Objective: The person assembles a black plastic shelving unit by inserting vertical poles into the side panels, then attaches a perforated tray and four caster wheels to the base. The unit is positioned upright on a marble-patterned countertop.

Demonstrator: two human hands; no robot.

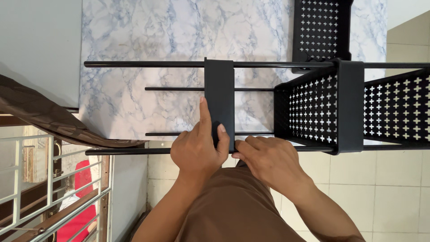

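Black flat panel (pixel 219 96), frame centre, spans between thin black rods (pixel 148 64); lower end gripped by both hands. Black perforated basket (pixel 311 110) on same rods, right of centre.

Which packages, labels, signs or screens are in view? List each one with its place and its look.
None in view: no package, label, sign or screen shows.
What is there: black rack of thin rods and cross-perforated trays, lying over a marble-patterned table.
Left hand and right hand grip its plain black panel, which bears no sticker.
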